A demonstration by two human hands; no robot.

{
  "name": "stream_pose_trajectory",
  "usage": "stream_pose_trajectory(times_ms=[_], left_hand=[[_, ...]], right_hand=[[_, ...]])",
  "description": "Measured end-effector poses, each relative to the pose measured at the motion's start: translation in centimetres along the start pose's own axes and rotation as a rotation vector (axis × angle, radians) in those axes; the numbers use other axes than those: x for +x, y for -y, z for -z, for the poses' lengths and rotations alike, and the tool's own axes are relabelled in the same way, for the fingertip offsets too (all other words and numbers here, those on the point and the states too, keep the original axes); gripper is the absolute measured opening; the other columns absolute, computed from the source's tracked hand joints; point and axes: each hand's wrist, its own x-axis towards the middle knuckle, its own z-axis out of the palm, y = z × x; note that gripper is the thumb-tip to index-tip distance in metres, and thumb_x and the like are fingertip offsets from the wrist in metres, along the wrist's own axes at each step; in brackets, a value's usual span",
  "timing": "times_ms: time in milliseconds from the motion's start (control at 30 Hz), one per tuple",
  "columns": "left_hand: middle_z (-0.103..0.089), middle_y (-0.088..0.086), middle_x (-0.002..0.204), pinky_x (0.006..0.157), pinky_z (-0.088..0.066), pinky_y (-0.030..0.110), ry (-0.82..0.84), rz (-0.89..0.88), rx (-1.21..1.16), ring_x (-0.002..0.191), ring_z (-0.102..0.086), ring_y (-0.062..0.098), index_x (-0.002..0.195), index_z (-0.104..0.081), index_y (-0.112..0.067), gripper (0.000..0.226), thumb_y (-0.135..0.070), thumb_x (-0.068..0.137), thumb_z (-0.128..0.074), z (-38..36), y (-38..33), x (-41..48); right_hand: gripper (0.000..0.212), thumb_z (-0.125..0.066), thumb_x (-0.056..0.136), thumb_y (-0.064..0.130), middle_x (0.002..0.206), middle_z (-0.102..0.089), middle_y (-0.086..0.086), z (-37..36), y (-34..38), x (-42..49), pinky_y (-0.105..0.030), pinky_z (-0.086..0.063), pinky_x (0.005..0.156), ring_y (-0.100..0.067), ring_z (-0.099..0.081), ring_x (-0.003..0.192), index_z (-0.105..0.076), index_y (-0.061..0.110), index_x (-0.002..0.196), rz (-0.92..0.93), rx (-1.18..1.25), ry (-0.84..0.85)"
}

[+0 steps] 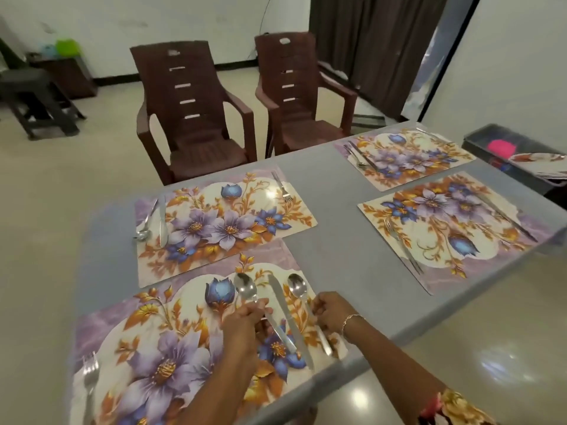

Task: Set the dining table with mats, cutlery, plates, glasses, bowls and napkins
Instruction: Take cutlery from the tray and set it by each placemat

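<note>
On near mat [147, 332]: left hand [245, 320] pinches spoon [245, 289] handle; right hand [329, 314] curled round second spoon [297, 288].

Single view only. I see through a head-worn wide-angle camera, pitched forward and down, close over the near mat [171, 342], surface [325, 216] receding toward two chairs [196, 124].

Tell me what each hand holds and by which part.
Left hand pinches the left spoon at its neck, just below the bowl. Right hand grips the right spoon mid-handle. The knife between them lies free.
</note>
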Motion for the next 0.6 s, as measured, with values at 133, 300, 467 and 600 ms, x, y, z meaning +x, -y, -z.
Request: stream_pose_trajectory(times_ms=[133,300,467,600], left_hand=[[-0.062,0.003,0.055,0.041,-0.045,0.018,-0.009,0.003,-0.002,0.045,-0.054,0.013,0.074,-0.066,-0.005,0.018,-0.002,0.090,-0.057,-2.6,-0.3,1.3],[-0.056,0.008,0.058,0.040,-0.045,0.019,0.027,0.035,0.045,0.048,-0.051,0.016,0.077,-0.066,-0.004,0.013,-0.004,0.089,-0.059,-6.9,-0.1,2.4],[-0.055,0.003,0.057,0.046,-0.051,0.019,0.119,0.049,0.052,0.055,-0.051,0.016,0.081,-0.065,-0.005,0.007,-0.004,0.087,-0.061,-13.2,0.8,1.8],[-0.065,0.003,0.061,0.053,-0.053,0.021,0.182,0.043,0.112,0.058,-0.056,0.016,0.080,-0.068,-0.008,0.014,-0.002,0.089,-0.058,-19.5,2.3,0.4]], right_hand=[[0.030,-0.051,0.080,-0.008,0.067,-0.056,-0.002,1.4,0.4,1.3,-0.030,-0.054,0.055,-0.017,-0.057,0.054,-0.052,0.018,0.066,-0.024,-0.070,0.069],[0.030,-0.053,0.085,0.000,0.064,-0.058,-0.002,4.4,-0.4,1.9,-0.028,-0.053,0.058,-0.015,-0.057,0.056,-0.052,0.019,0.061,0.028,-0.106,0.052],[0.012,-0.059,0.088,0.009,0.064,-0.059,0.000,9.4,-0.8,1.5,-0.014,-0.047,0.053,-0.005,-0.055,0.055,-0.063,0.010,0.077,0.137,0.211,0.175],[0.010,-0.059,0.086,0.002,0.066,-0.058,-0.003,14.7,-3.3,1.9,-0.016,-0.046,0.053,-0.005,-0.053,0.054,-0.061,0.008,0.078,0.185,0.272,0.148]])
